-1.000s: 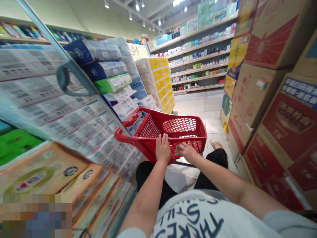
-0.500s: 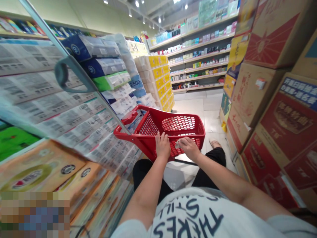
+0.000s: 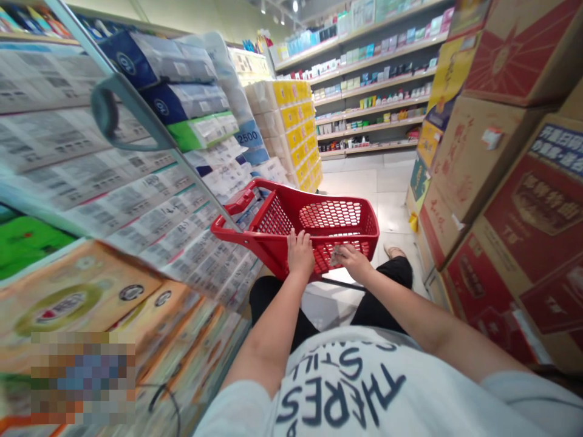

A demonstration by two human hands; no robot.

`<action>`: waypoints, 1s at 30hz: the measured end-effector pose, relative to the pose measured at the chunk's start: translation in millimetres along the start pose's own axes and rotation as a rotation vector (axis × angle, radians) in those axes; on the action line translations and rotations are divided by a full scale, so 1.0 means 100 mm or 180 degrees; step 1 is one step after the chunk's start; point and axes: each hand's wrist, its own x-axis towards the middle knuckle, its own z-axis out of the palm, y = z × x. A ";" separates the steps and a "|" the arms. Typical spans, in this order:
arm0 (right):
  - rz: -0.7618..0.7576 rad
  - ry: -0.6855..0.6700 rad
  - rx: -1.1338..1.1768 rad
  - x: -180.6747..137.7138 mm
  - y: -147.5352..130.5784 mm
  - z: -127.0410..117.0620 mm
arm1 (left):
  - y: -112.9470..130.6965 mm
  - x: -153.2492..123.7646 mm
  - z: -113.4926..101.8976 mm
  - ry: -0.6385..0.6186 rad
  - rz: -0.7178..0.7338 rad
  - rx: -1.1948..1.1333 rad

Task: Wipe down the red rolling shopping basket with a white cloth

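A red plastic shopping basket (image 3: 332,217) stands on the shop floor in front of me, and I see nothing inside it. My left hand (image 3: 300,254) rests over its near rim, fingers curled onto the edge. Beside it, my right hand (image 3: 350,260) presses a small pale cloth or wipe (image 3: 336,258) against the basket's near wall. Both forearms reach forward over my white printed shirt and dark trousers.
Stacked tissue and paper packs (image 3: 182,103) fill the shelving on my left, with yellow cartons (image 3: 296,121) further down. Large brown and red cardboard boxes (image 3: 514,194) are stacked on my right. Tiled aisle floor (image 3: 364,188) leads to product shelves (image 3: 373,103) at the back.
The basket and both hands sit slightly higher in view as my head shifts. My hands stay on the basket's near rim, the right one still on the cloth.
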 end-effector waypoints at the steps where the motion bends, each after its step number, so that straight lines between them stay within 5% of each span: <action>1: -0.0048 -0.0117 0.0008 -0.01 0.01 0.01 | 0.00 0.00 0.00 -0.0002 0.0006 -0.0024; 7: 0.0014 0.0214 -0.0107 0.08 -0.05 -0.05 | 0.00 -0.01 0.01 0.0044 -0.0031 -0.0043; 13: 0.0096 -0.0242 -0.0111 -0.04 -0.08 -0.06 | -0.01 -0.04 0.00 0.0044 0.0037 -0.0031; 18: 0.0112 0.0326 -0.0025 -0.04 -0.10 -0.01 | -0.04 -0.07 0.02 0.0141 0.0043 0.0027; 24: -0.0187 0.0004 0.0044 -0.09 -0.05 0.03 | -0.05 -0.07 0.04 0.0213 0.0061 -0.0010; 30: 0.0032 0.0296 0.0039 -0.05 0.02 -0.07 | -0.02 -0.05 0.05 0.0207 -0.0009 0.0027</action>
